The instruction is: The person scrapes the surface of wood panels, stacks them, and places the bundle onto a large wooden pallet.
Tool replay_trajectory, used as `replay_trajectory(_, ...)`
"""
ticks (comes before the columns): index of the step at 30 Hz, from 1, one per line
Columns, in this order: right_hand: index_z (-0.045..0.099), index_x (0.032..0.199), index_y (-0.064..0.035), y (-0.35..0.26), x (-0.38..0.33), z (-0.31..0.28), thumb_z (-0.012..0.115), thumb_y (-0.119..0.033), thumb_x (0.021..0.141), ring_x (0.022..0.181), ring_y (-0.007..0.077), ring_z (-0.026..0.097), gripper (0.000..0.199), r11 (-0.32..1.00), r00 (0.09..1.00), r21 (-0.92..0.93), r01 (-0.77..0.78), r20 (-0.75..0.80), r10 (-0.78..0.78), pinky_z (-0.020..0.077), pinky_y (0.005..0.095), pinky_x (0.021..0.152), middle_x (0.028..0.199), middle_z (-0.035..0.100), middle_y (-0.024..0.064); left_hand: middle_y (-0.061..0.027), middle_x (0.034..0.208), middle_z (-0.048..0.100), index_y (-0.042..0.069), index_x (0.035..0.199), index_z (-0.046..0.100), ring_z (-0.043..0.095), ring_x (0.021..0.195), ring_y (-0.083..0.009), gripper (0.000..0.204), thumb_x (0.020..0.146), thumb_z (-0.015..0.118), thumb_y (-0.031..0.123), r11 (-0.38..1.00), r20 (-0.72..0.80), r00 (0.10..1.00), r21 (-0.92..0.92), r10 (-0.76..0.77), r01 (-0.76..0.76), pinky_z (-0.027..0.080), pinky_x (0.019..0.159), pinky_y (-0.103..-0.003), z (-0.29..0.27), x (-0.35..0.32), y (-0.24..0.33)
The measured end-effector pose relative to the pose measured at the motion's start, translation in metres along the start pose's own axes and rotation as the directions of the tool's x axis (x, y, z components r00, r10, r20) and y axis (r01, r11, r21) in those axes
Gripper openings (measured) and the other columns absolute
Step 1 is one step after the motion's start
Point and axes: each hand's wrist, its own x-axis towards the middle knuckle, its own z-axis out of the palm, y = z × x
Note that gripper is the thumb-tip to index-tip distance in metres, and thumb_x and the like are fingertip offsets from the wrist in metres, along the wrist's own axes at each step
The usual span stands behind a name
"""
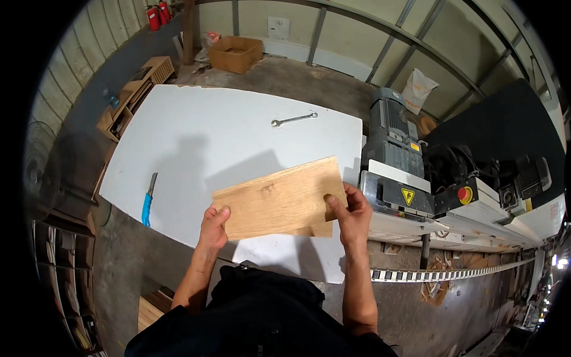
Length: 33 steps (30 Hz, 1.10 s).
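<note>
Between both hands I hold a light-brown wooden board [279,199] above the white table, tilted so its right end sits higher. A dark knot mark shows on its face. My left hand [213,227] grips the left end, thumb on top and fingers hidden underneath. My right hand [353,215] pinches the right edge with its thumb pressed on the face. Below the board's lower right edge peeks a strip of similar wood [318,229]; whether it is a second board I cannot tell. A blue-handled knife [147,205] lies on the table at left, and a wrench [294,120] lies farther back.
The white table [238,113] spreads out in front of me. Close on its right stands a machine with a grey motor [392,131] and a red button [464,194]. Behind are a cardboard box [236,54] and a white sack [419,91]. Shelves [65,268] stand at left.
</note>
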Motion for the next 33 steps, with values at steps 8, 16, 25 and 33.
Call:
replay_trajectory(8, 0.061, 0.073, 0.0004, -0.015, 0.018, 0.009, 0.07, -0.023, 0.088, 0.057, 0.0039, 0.047, 0.029, 0.969, 0.998, -0.238, 0.062, -0.001, -0.064, 0.0385, 0.0203, 0.05, 0.061, 0.056, -0.0022, -0.0104, 0.116, 0.061, -0.001, 0.124, 0.05, 0.059, 0.107, -0.0188, 0.05, 0.082, 0.071, 0.016, 0.987, 0.037, 0.99, 0.08, 0.134, -0.136, 0.046, 0.095, -0.035, 0.006, -0.015, 0.036)
replay_trajectory(16, 0.068, 0.08, 0.002, -0.024, 0.011, 0.013, 0.065, -0.024, 0.091, 0.061, 0.0015, 0.044, 0.029, 0.982, 0.99, -0.131, 0.139, -0.003, -0.14, 0.0367, 0.0189, 0.055, 0.069, 0.058, -0.0049, -0.0101, 0.111, 0.063, -0.002, 0.119, 0.052, 0.061, 0.1, -0.0178, 0.046, 0.083, 0.071, 0.018, 0.978, -0.027, 0.985, 0.128, 0.168, -0.163, 0.048, 0.09, -0.032, 0.02, -0.025, 0.062)
replay_trajectory(25, 0.069, 0.091, 0.0011, -0.044, 0.016, 0.026, 0.063, -0.021, 0.093, 0.057, 0.0025, 0.05, 0.023, 0.997, 0.987, -0.024, 0.077, 0.144, -0.073, 0.0401, 0.0192, 0.051, 0.067, 0.062, -0.0012, -0.0087, 0.11, 0.064, -0.002, 0.118, 0.054, 0.062, 0.1, -0.0176, 0.048, 0.08, 0.073, 0.019, 0.982, -0.059, 0.986, 0.116, 0.154, -0.146, 0.049, 0.09, -0.031, 0.02, -0.027, 0.084)
replay_trajectory(33, 0.062, 0.106, 0.0023, -0.053, 0.021, 0.063, 0.067, -0.007, 0.087, 0.059, 0.0014, 0.048, 0.022, 0.97, 0.934, 0.0, 0.244, 0.269, -0.235, 0.0383, 0.0161, 0.053, 0.074, 0.063, -0.0013, -0.0089, 0.11, 0.064, -0.003, 0.119, 0.054, 0.062, 0.1, -0.0177, 0.051, 0.079, 0.074, 0.02, 0.966, -0.045, 0.975, 0.155, 0.217, -0.208, 0.049, 0.089, -0.031, 0.015, -0.035, 0.097)
